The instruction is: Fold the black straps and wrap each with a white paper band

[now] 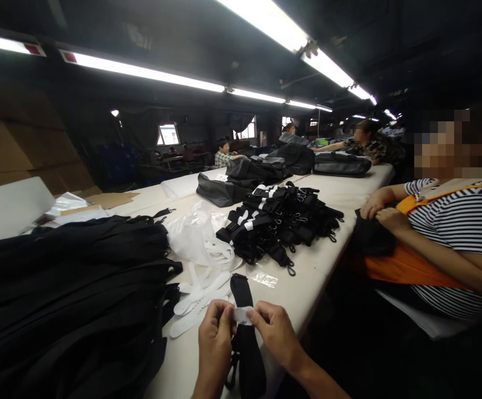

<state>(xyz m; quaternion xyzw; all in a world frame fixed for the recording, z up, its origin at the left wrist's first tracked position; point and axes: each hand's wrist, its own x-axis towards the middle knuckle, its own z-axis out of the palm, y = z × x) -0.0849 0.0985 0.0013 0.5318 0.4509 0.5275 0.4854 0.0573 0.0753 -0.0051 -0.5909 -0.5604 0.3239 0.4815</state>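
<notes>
A black webbing strap (250,360) lies folded in front of me at the table's near edge, with a dark snap hook (232,370) at its side. Around its middle runs a white paper band (243,316). My left hand (218,332) pinches the band's left end between thumb and fingers. From the right, my right hand (273,331) presses its thumb onto the other end. Just left of the strap lie several loose white strips (201,302) with rounded ends. Beyond it is a heap of black straps (282,219) with hooks, some wrapped in white bands.
Black fabric pieces (66,293) are piled at left, beside a white plastic bag (199,235). Black bags (241,180) lie farther along the cream table (307,282). A person in a striped shirt (457,227) handles black fabric at right. Other people work farther back.
</notes>
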